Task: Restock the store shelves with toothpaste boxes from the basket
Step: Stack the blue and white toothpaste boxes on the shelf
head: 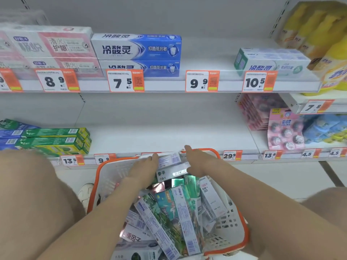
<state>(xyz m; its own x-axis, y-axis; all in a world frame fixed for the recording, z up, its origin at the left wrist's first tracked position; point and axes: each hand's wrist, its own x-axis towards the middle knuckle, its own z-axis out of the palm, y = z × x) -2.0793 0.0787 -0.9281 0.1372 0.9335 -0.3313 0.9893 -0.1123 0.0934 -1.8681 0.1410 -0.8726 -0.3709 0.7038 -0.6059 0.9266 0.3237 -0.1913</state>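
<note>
The basket (105, 177) is heaped with toothpaste boxes (169, 212). A white box (170, 159) is pressed between the straight-fingered left hand (146, 166) and right hand (197, 162). The lower shelf (169, 139) is mostly unfilled.

The left hand (144, 167) and right hand (197, 162) cover both ends of a white toothpaste box (169, 159) at the far rim of the basket (97, 177), so neither grip can be made out. The basket's near end runs off the bottom edge, and its rim hides part of a price tag (102, 159) and a white shoe (85, 192). Pink boxes (52, 45) at left are blurred; yellow packs (319, 34) are cropped at right.
</note>
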